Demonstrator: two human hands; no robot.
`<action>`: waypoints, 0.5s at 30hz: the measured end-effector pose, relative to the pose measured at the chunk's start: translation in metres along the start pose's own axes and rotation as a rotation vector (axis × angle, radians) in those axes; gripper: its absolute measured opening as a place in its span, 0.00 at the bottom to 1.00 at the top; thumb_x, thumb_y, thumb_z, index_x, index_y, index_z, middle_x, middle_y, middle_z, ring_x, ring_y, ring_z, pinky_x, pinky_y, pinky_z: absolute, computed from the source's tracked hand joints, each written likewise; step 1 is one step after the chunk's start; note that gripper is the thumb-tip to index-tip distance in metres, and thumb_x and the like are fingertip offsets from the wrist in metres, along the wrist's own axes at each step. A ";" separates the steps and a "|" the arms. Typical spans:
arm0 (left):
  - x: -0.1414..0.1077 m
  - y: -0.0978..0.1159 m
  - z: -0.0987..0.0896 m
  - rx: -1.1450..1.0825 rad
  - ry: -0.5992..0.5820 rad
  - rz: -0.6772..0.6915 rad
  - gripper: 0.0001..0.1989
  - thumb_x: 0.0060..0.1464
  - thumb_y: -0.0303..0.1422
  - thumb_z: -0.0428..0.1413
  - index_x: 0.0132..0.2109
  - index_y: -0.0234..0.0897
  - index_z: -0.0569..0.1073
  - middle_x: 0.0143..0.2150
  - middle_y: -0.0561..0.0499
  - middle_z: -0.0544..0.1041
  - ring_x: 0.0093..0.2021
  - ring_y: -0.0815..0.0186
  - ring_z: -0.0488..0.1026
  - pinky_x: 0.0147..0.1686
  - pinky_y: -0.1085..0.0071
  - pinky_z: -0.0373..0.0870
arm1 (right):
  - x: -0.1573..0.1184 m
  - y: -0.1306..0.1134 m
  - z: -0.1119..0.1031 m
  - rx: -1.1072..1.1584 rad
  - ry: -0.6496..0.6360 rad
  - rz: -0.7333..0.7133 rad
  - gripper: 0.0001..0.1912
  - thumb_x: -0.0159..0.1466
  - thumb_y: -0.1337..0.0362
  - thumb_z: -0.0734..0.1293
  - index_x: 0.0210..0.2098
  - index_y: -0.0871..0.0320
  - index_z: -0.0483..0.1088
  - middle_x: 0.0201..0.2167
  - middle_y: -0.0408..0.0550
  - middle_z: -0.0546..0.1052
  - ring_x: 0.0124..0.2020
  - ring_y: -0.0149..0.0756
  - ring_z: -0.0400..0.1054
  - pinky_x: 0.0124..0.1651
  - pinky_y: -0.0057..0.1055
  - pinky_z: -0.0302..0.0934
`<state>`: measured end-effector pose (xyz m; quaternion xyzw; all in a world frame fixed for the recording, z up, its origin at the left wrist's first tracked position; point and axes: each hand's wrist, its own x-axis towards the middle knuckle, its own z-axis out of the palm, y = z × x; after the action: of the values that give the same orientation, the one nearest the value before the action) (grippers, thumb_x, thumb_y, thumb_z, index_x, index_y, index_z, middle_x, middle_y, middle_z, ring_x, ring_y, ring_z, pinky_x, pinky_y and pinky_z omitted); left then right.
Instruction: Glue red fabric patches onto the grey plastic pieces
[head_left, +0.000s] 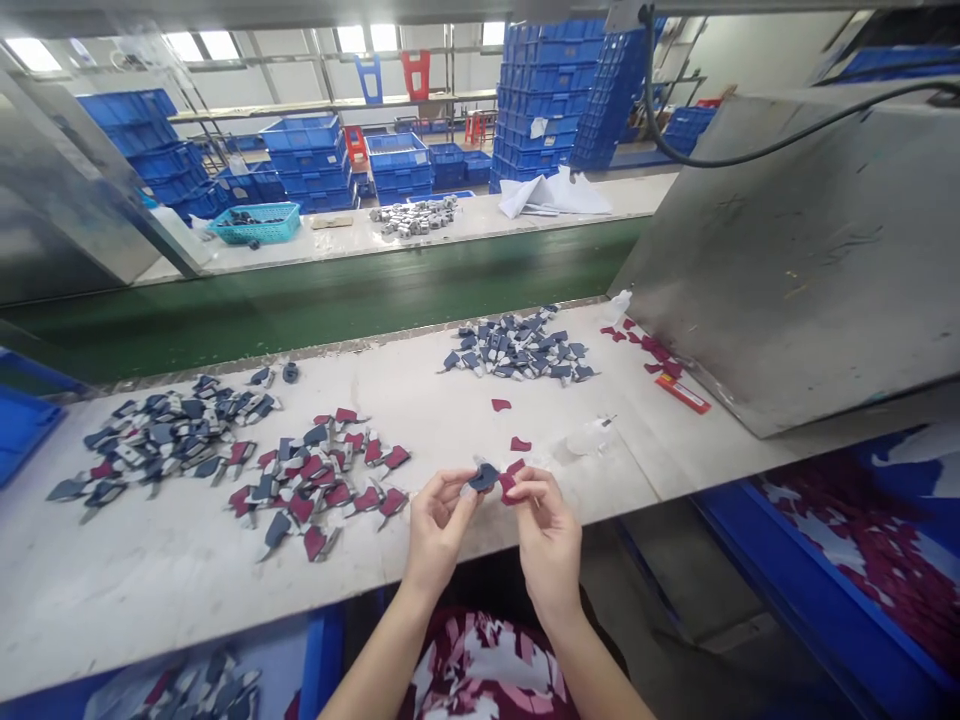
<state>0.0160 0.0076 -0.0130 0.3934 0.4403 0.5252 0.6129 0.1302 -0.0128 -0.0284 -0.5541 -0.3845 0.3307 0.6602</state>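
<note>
- Slate-blue cut piece [484, 478] is pinched between the thumb and fingertips of the left hand [439, 525], its long axis running roughly sideways, above the counter.
- Maroon cut piece [508, 488] is gripped in the closed fingers of the right hand [549, 530]. It lies just right of the blue piece, apparently touching it.
- Mixed blue-and-maroon pile [319, 475] lies on the counter [142, 590], just left of the left hand.
- Blue-grey pile [169, 438] lies farther left.
- Ahead lies a pile of grey-blue parts [521, 348], with loose maroon pieces [501, 405] nearer the hands.
- Stacked blue plastic crates [544, 90] fill the background.
</note>
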 end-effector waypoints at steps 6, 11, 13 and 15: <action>0.001 -0.011 0.003 0.030 0.112 -0.016 0.16 0.49 0.38 0.67 0.41 0.33 0.78 0.41 0.42 0.84 0.44 0.57 0.82 0.46 0.66 0.77 | -0.007 0.011 0.008 0.038 -0.016 0.105 0.09 0.60 0.58 0.71 0.34 0.57 0.75 0.34 0.48 0.77 0.36 0.37 0.74 0.41 0.34 0.71; 0.003 -0.012 0.002 0.048 0.131 0.006 0.16 0.48 0.38 0.67 0.41 0.34 0.78 0.43 0.42 0.84 0.47 0.55 0.81 0.50 0.63 0.76 | -0.006 0.011 0.003 -0.017 -0.015 0.103 0.11 0.60 0.55 0.72 0.35 0.56 0.76 0.35 0.49 0.77 0.38 0.37 0.74 0.39 0.32 0.71; 0.003 -0.013 0.001 0.051 0.128 0.019 0.15 0.48 0.39 0.67 0.41 0.35 0.78 0.43 0.42 0.84 0.48 0.55 0.80 0.50 0.63 0.76 | -0.004 0.009 0.001 -0.049 -0.026 0.060 0.10 0.59 0.55 0.73 0.33 0.56 0.77 0.36 0.49 0.76 0.40 0.38 0.73 0.34 0.29 0.70; 0.003 -0.013 0.001 0.041 0.108 0.025 0.15 0.49 0.39 0.67 0.41 0.35 0.77 0.43 0.42 0.83 0.47 0.56 0.80 0.50 0.63 0.76 | -0.003 0.007 -0.001 -0.061 -0.044 0.045 0.11 0.58 0.54 0.73 0.31 0.55 0.78 0.35 0.49 0.75 0.40 0.39 0.72 0.31 0.27 0.69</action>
<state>0.0212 0.0085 -0.0257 0.3826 0.4783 0.5441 0.5734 0.1291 -0.0148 -0.0356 -0.5748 -0.3965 0.3457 0.6268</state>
